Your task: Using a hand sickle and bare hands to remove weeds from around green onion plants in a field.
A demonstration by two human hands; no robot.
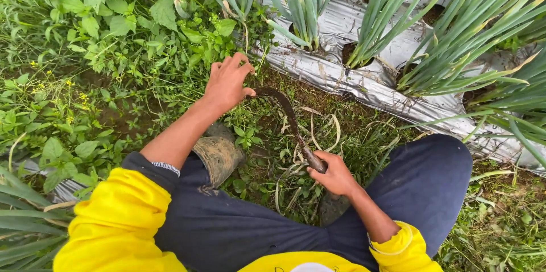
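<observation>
sickle [287,118]: dark rusty brown blade, brown handle; sleeves [119,221]: bright yellow, dark navy cuffs w/ a thin white-striped edge | trousers [421,187]: dark navy | boot [219,155]: muddy olive-brown | mulch sheet [364,81]: shiny silver-grey | onion leaves [472,16]: green, some yellowed tips | weeds [114,33]: mid green, tiny yellow flowers

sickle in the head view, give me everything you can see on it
The sickle is a hand tool with a dark, rust-brown curved blade, dull and dirty, metal by its look. The blade arcs from its tip near the left hand, which touches or pinches that end, down to a short dark handle gripped in the right hand. It lies low over weeds and dry stalks, between the person's knees, beside the silver mulch sheet. The edge detail is too small to tell.
</observation>
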